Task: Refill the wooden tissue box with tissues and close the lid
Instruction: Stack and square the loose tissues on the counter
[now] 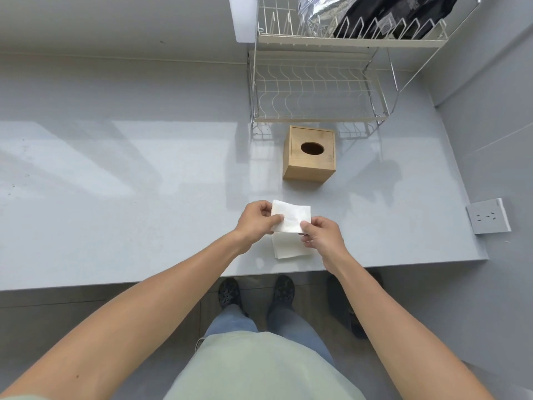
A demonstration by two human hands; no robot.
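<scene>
1. Tissue [292, 216]: white, folded square, pinched at opposite edges by left hand [257, 222] and right hand [322, 235], fingers curled closed, above the counter [115, 197].
2. Stack [290, 249] of tissues lies flat beneath.
3. Box [310, 153]: wooden cube, oval slot, lid shut, beyond the hands.
4. Both forearms extended, converging.

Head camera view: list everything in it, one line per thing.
Wooden tissue box: one, light wood, lid on, oval hole up, on the counter before the rack.
Held tissue: one, white, between both hands.
Tissue stack: one, white, on the counter below the hands.
Dish rack: one, cream wire, two tiers, far right.
Foil bag and black bag: one each, top tier.
Wall socket: one, grey, right.
Counter: one, pale grey.
Left hand, right hand: fingers pinching the tissue.
</scene>
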